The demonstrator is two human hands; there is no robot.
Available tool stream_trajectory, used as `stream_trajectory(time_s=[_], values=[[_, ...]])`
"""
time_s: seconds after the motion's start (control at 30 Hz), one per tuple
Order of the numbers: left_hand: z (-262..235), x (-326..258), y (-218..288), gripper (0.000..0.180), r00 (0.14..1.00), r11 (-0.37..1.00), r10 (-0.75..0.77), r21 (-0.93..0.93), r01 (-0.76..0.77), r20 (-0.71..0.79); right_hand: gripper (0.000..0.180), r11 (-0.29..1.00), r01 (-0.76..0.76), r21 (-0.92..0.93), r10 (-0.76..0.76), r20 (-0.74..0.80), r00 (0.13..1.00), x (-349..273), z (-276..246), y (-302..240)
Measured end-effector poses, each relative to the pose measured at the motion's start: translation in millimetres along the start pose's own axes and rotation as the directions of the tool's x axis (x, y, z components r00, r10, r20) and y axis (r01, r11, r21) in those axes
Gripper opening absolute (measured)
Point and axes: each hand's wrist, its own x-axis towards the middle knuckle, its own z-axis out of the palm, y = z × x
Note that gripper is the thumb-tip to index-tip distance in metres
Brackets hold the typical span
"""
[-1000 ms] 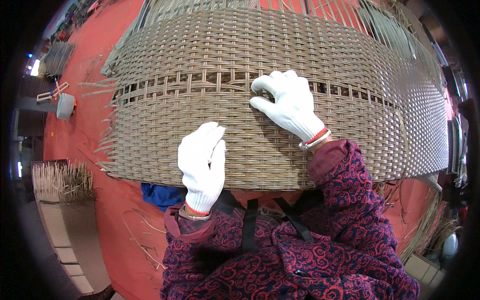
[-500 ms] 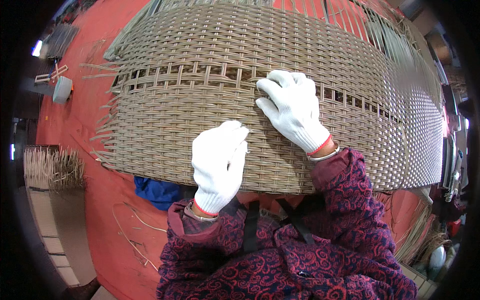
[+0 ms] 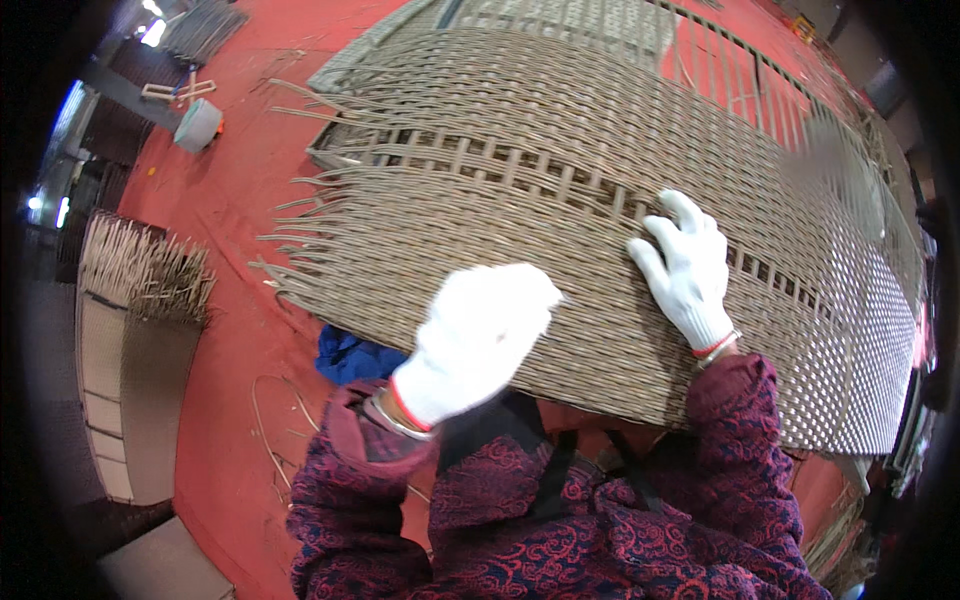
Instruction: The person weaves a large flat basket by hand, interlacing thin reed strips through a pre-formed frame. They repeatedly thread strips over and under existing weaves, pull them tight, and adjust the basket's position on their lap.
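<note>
My left hand hangs near, gloved, blurred, fingers loosely curled. My right hand lies farther right, fingers spread and flat.

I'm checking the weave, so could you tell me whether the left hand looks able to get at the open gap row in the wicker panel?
Probably yes: the left hand hovers over the wicker panel, with nothing between it and the gap row.

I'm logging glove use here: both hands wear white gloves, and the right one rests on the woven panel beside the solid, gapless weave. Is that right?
Not quite. The head view shows the right hand on the woven panel with its fingertips at a band of open gaps in the weave, not a gapless stretch. Both hands, the left hand too, do wear white gloves.
</note>
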Motion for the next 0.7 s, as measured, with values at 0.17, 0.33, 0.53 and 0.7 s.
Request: stream_trajectory(time_s=[0.17,0.33,0.53,0.7], values=[[-77.4,9.7,-86.2,0.019,0.972,0.965,-0.19,0.156,0.211,-0.141,0.033,0.999,-0.032,0.035,0.032,-0.01,0.999,-1.5,0.5,-2.7],[-117.8,43.1,-184.3,0.025,0.959,0.833,-0.234,0.475,0.282,-0.159,0.034,0.999,-0.027,0.031,0.027,-0.002,1.0,-2.4,0.3,-3.2],[-126.2,59.7,-247.5,0.028,0.914,0.641,-0.349,0.764,0.072,0.206,0.037,0.999,-0.031,0.029,0.03,0.018,0.999,-3.6,0.2,-1.4],[-144.2,54.3,-238.4,0.026,0.979,0.719,-0.173,0.693,0.053,0.104,0.037,1.0,-0.012,0.014,0.012,0.011,1.0,-3.6,0.4,-1.1]])
